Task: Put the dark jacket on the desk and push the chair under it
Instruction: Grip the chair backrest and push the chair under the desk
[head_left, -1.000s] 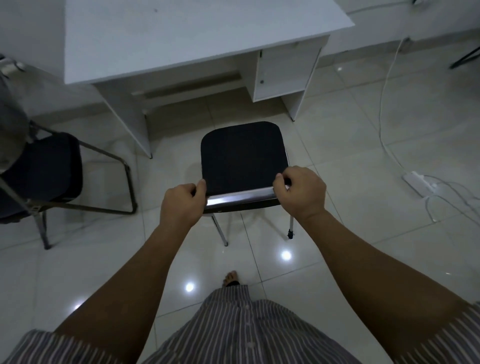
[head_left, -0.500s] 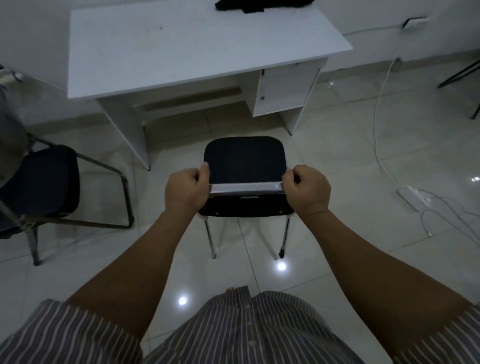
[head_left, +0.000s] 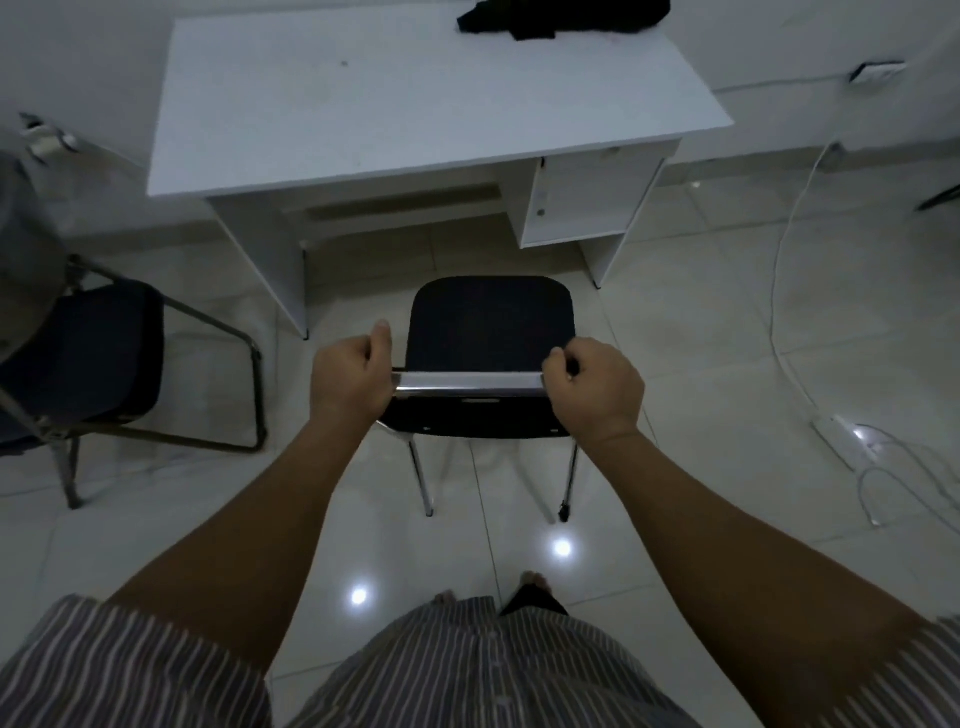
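Head view: both hands, left (head_left: 352, 375) and right (head_left: 595, 384), closed around the chair's (head_left: 491, 327) chrome back rail (head_left: 467, 383).

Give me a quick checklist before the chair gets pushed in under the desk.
1. Dark jacket on the desk: ok, it lies at the far right edge of the top.
2. Left hand on the chair back rail: ok, closed around it.
3. Right hand on the rail: ok, closed around it.
4. Chair lined up with the opening between the desk's left leg and its cabinet: ok, roughly centred.
5. Floor path to the opening: ok, bare tiles.
6. Second chair and power strip out of the way: ok, both off to the sides.
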